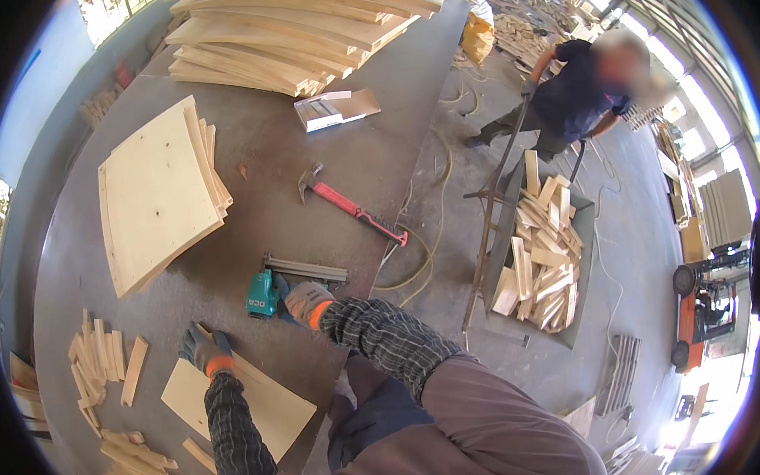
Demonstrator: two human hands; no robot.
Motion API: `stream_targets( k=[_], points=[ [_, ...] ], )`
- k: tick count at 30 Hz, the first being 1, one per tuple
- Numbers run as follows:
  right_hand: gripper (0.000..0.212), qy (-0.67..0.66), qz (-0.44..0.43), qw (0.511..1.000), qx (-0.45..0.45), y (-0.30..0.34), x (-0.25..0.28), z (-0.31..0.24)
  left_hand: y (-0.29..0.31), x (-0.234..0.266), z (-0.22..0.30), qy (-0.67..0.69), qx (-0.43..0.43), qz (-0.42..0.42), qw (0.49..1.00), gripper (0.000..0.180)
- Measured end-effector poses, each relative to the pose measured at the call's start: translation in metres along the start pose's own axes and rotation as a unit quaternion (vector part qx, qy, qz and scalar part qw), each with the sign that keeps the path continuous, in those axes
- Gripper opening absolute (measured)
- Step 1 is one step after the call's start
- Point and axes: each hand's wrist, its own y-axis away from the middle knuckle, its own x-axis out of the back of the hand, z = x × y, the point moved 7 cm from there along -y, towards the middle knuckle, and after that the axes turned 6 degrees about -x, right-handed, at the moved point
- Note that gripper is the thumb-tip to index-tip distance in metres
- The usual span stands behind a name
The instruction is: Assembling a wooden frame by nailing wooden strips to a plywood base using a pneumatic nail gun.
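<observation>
My left hand point(204, 350), in a dark-and-orange work glove, grips the upper left corner of a pale rectangular wooden board point(261, 409) lying flat on the table. A thin strip runs along the board's upper edge; the glove covers part of it. My right hand point(307, 302), in a grey-and-orange glove, is closed round the handle of a teal nail gun point(262, 295), just above and right of the board. The gun's long grey magazine point(312, 271) points right. Beyond it a red-handled claw hammer point(352, 206) lies on the table.
Loose wooden strips point(99, 357) lie left of the board. A stack of thin panels point(160, 196) and curved slats point(286, 42) occupy the table's far side, near an open carton point(338, 109). On the right, a person point(573, 98) holds a cart point(581, 282) loaded with wood offcuts point(543, 251). Hoses point(439, 231) cross the floor.
</observation>
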Motion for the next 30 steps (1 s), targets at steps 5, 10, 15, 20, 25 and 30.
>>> stream_targets(
  k=[5, 10, 15, 20, 25, 30],
  points=[
    [0.050, -0.046, 0.039, 0.998, -0.013, 0.015, 0.025, -0.057, 0.014, 0.009, -0.055, -0.020, 0.028, 0.009, 0.999, 0.072],
    [0.042, -0.022, 0.043, 0.999, -0.015, 0.023, 0.027, -0.052, 0.016, 0.002, -0.050, -0.011, 0.014, 0.032, 0.999, 0.073],
    [0.053, -0.001, 0.025, 1.000, -0.016, 0.028, 0.025, -0.053, 0.018, 0.005, -0.049, 0.003, 0.024, -0.003, 1.000, 0.075],
    [0.051, -0.014, 0.049, 0.998, -0.020, 0.033, 0.023, -0.072, 0.023, -0.006, -0.071, -0.014, 0.031, -0.004, 0.999, 0.075],
    [0.064, 0.015, 0.013, 1.000, -0.024, 0.022, 0.011, -0.059, 0.014, -0.003, -0.060, -0.012, 0.028, -0.008, 1.000, 0.075],
    [0.068, -0.030, 0.044, 0.997, -0.057, 0.030, 0.030, -0.058, 0.004, 0.005, -0.057, 0.002, 0.016, -0.052, 0.999, 0.076]
  ],
)
